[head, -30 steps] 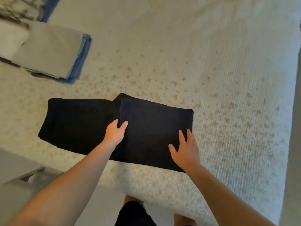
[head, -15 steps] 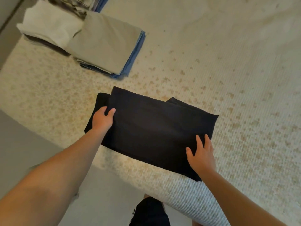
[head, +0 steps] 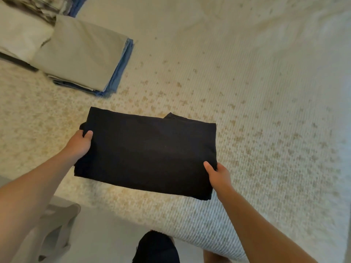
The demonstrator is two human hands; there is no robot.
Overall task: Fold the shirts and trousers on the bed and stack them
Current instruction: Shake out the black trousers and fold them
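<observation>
With the black garment (head: 148,154) folded near the bed (head: 266,111) edge, I had my left hand (head: 79,143) gripping its left end and right hand (head: 218,175) pinching its right corner, so next I judged lift-and-carry to the stack (head: 81,56).

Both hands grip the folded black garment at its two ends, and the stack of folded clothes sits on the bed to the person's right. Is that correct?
Not quite. The left hand and right hand do grip the folded black garment at its ends, but the stack of folded clothes lies on the bed to the person's left, at the upper left of the head view.
</observation>
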